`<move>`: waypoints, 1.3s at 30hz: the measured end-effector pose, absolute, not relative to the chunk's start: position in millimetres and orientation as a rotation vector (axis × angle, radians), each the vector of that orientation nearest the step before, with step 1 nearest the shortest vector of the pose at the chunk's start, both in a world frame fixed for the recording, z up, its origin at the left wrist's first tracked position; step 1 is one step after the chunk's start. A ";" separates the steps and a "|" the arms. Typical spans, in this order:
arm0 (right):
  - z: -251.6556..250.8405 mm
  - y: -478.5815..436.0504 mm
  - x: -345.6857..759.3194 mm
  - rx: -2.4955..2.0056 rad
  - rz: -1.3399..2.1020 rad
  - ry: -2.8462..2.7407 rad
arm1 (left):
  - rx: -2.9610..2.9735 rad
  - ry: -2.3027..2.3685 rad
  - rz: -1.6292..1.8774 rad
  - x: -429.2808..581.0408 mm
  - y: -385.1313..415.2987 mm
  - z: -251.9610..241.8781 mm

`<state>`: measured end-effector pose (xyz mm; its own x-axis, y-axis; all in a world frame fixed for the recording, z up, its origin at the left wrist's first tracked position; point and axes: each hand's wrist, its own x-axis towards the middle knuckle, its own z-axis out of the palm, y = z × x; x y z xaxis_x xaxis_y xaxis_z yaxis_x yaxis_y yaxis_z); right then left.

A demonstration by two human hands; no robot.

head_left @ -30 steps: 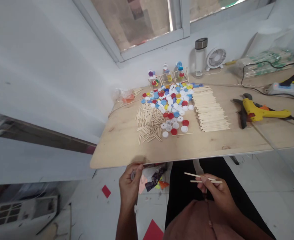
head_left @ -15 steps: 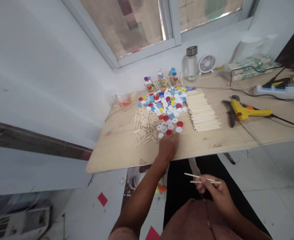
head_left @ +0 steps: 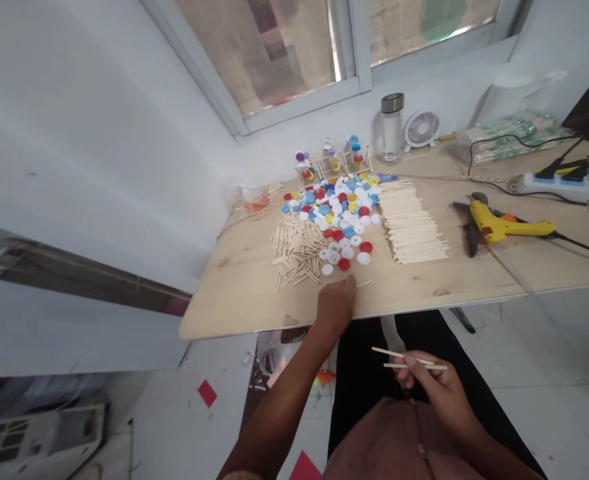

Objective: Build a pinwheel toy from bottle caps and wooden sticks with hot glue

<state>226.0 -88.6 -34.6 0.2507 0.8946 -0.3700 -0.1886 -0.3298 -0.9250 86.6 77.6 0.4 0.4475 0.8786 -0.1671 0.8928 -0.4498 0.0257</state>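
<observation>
Two thin wooden sticks (head_left: 409, 361) pinched in the right hand (head_left: 431, 383), left hand (head_left: 335, 308) curled on plywood (head_left: 254, 300), grip unclear

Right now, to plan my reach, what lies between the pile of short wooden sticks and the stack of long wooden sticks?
In the head view, loose plastic bottle caps, mostly white and red, lie between the pile of short wooden sticks and the stack of long wooden sticks.

White wall (head_left: 89, 153), a white-framed window (head_left: 259, 53) above — pale tiled floor (head_left: 549, 360) below.
</observation>
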 end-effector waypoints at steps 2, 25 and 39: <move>-34.6 -88.7 225.6 -1.481 1.321 -0.703 | 2.562 1.616 -0.201 74.1 71.6 0.2; -38.1 -86.0 220.0 -1.503 1.357 -0.669 | 2.247 2.121 -0.250 12.3 117.7 6.5; -35.9 -84.8 219.4 -1.475 1.324 -0.717 | 2.340 1.840 -0.256 -4.8 102.7 15.2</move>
<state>219.4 -84.8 -35.9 0.2288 0.8997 -0.3717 -0.1799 -0.3362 -0.9244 -4.8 102.7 15.2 0.2314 0.9459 -0.2276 0.9721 -0.2342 0.0148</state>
